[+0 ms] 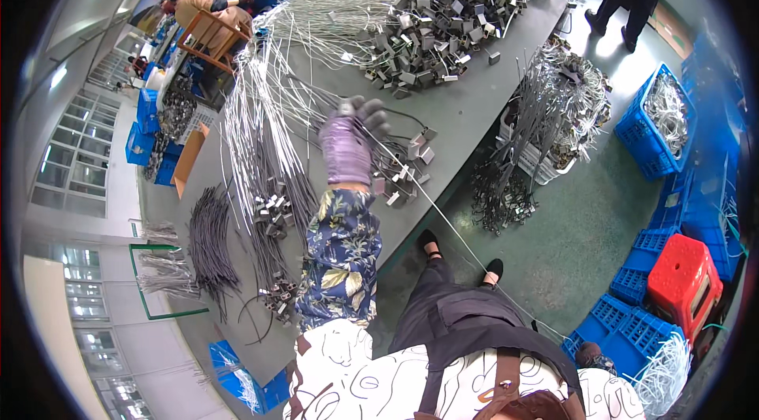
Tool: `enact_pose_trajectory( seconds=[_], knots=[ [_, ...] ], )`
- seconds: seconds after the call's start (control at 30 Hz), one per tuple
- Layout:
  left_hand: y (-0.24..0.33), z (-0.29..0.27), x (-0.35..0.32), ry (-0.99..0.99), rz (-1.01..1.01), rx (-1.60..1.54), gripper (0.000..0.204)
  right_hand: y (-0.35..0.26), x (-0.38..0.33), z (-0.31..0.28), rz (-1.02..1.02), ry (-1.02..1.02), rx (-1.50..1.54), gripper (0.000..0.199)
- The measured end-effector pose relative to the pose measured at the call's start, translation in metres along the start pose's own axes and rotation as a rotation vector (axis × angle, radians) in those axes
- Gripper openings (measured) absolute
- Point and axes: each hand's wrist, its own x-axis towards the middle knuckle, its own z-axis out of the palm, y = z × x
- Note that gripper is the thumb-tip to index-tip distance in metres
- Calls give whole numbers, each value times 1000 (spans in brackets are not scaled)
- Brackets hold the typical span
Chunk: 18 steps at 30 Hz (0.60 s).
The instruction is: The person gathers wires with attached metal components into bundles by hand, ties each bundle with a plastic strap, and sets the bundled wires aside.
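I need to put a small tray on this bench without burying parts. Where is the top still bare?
Bare grey table shows between the big heap of metal clips and the near edge, right of the gloved left hand. A narrower strip lies left of the white wire bundle, beside the dark wire bunch. The far end and the middle by the hand are crowded.

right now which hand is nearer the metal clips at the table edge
Left. Left hand just beside the metal clips; right hand far off by the blue crates.
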Motion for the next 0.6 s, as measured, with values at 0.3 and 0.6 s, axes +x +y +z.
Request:
enact_pose_trajectory(
  seconds=[0.3, 0.6],
  knots=[
    [-148, 7, -132, -479, -519, 496, 39, -92, -7, -46, -97, -114, 346, 15],
    [-32, -31, -58, 236, 172, 518, 27, -356, -17, -204, -545, -2, 545, 28]
  ],
)
